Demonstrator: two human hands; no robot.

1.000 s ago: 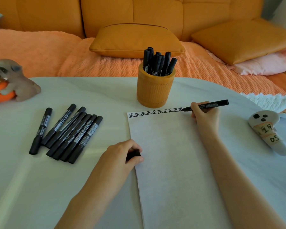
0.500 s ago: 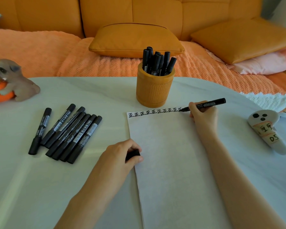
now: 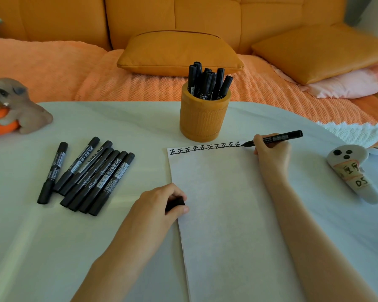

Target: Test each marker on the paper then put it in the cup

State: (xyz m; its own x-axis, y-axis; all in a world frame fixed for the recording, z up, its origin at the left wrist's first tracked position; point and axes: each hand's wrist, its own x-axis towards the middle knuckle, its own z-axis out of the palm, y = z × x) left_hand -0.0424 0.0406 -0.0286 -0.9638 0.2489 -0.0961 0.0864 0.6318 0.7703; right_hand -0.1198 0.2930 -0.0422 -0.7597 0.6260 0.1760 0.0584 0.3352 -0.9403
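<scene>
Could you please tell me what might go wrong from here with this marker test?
The marker writes at the very top edge of the paper, so a stroke could stray onto the table. The right hand works close to the cup and might nudge it.

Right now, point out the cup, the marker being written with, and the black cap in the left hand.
cup (image 3: 202,122): head view, front wall.
uncapped marker (image 3: 290,135): head view, rear half of barrel.
black cap (image 3: 175,203): head view, its exposed end.
</scene>
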